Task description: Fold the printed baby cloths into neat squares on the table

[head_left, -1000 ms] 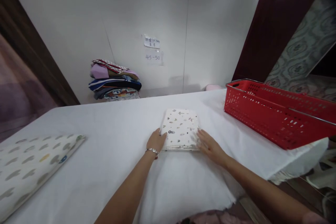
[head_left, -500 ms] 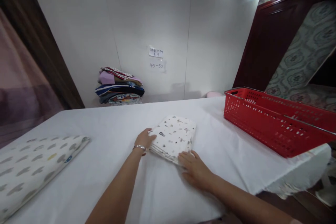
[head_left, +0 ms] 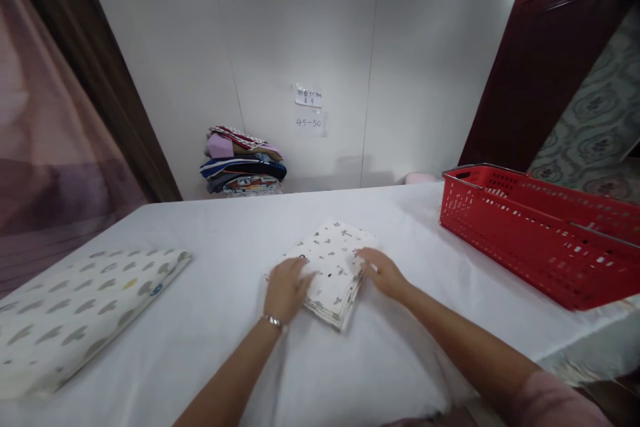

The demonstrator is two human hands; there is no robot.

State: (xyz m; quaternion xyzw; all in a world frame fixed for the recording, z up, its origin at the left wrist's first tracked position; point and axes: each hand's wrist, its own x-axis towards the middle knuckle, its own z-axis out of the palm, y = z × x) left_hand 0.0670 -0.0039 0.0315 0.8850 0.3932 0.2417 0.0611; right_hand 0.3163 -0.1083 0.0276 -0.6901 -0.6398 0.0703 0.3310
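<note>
left hand (head_left: 285,285) spread on folded cloth (head_left: 334,255), right hand (head_left: 384,275) seemingly open at its edge

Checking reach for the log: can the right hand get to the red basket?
Probably yes. The right hand touches the folded cloth; only bare tablecloth lies between it and the red basket.
</note>
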